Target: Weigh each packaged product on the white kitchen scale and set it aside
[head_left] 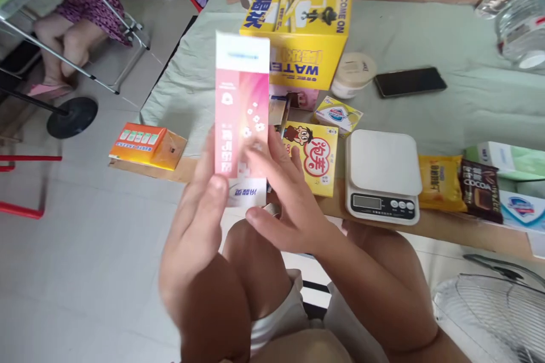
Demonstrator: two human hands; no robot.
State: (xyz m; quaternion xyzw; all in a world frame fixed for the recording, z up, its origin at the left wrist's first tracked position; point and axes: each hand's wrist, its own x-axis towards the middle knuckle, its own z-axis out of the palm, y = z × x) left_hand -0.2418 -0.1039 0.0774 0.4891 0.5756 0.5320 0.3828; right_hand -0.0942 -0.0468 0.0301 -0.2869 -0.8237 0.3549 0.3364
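A tall pink and white carton [242, 108] with small white flowers stands upright in front of me, above the table's front edge. My left hand [198, 215] grips it from the left, thumb on the front face near the bottom. My right hand [289, 198] is at the carton's lower right, fingers spread apart, with fingertips over its front face; whether they press on it I cannot tell. Behind my right fingers lies a yellow box with a cartoon boy [317, 159]. A white kitchen scale [383, 173] with nothing on its plate sits to the right.
A large yellow box [306, 39], a lidded tub [353, 74], a phone [411, 81] and a small soap box [338, 115] are behind. Snack packs [440, 184] lie right of the scale; an orange box [145, 144] is at the left edge. A fan [494, 317] stands lower right. Another person's legs [70, 39] show.
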